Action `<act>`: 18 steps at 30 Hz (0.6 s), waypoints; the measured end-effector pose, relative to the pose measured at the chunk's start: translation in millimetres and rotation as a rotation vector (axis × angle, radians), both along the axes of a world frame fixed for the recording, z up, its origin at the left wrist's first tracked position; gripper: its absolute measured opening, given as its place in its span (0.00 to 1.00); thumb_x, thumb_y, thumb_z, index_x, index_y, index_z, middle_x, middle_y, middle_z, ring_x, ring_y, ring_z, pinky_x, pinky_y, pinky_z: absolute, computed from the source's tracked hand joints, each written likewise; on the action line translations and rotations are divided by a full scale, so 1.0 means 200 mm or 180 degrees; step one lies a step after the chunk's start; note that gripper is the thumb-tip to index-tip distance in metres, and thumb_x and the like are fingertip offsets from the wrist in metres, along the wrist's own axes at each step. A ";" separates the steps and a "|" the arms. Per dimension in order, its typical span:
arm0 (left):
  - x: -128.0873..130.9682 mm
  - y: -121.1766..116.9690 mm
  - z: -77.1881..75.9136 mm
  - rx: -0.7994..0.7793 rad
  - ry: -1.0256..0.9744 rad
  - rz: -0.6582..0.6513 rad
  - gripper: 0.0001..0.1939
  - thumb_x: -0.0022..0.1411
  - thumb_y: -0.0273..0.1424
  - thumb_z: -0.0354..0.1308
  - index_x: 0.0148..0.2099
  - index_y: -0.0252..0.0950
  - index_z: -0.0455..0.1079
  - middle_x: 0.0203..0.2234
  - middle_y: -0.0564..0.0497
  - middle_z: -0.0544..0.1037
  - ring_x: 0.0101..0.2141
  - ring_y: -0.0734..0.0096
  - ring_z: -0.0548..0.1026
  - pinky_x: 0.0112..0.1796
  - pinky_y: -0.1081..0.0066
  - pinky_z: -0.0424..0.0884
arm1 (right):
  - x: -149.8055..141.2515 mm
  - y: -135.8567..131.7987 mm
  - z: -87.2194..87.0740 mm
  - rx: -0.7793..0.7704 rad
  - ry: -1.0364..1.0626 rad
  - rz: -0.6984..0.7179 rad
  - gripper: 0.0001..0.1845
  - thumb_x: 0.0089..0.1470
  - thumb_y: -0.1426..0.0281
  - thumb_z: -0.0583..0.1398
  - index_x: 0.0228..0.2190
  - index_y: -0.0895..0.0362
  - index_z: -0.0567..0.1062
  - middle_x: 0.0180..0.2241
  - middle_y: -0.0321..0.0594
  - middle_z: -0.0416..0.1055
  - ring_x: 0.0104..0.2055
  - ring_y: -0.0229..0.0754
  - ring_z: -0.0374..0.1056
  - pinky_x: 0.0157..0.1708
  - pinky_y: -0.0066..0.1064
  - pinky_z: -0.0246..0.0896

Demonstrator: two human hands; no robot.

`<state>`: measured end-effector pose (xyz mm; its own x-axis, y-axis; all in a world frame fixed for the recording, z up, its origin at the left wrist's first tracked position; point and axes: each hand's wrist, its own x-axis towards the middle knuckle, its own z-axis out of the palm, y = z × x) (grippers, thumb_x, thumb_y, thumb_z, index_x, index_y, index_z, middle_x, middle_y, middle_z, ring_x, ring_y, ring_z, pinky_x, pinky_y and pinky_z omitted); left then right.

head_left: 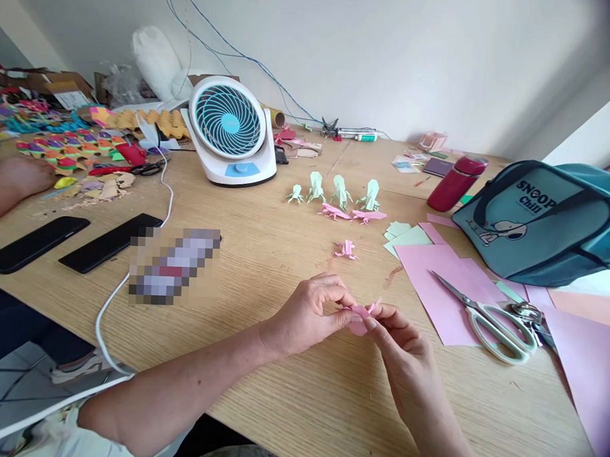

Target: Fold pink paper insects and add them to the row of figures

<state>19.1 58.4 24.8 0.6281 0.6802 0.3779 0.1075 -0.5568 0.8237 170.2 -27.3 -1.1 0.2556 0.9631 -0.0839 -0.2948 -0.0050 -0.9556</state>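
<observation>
A person's two bare hands pinch a small folded pink paper piece (359,325) above the near edge of a wooden tabletop (264,254), right of that edge's middle. The left hand (302,318) grips its left end between thumb and forefinger; the right hand (405,355) grasps the other side the same way, leaving the rounded lower part hanging between the two thumbs. Fingers cover much of the paper, so its full shape cannot be made out. Just beyond the grip, toward the far edge, lies a finished-looking pink paper figure (347,250), with two more pink figures (368,216) behind it and a row of four mint-green figures (340,190) farther back. Toward the tabletop's right edge, light-handled scissors (501,332) rest open partly on pink sheets (423,279), near a teal bag (550,217). At the left edge, a co-worker's hand (30,177) rests beside paper scraps (103,187).
</observation>
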 end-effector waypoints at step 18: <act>0.01 -0.02 -0.01 -0.0578 0.0233 0.0256 0.05 0.60 0.26 0.63 0.32 0.36 0.79 0.29 0.52 0.80 0.33 0.73 0.75 0.37 0.74 0.69 | 0.01 0.01 -0.03 -0.0076 -0.0150 0.0005 0.12 0.46 0.61 0.71 0.30 0.54 0.79 0.32 0.39 0.75 0.37 0.41 0.69 0.40 0.32 0.65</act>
<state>21.6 54.0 22.2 0.5904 0.7820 0.2000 0.2087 -0.3872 0.8980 172.7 -24.5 -7.9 0.2584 0.9614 -0.0948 -0.2495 -0.0284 -0.9680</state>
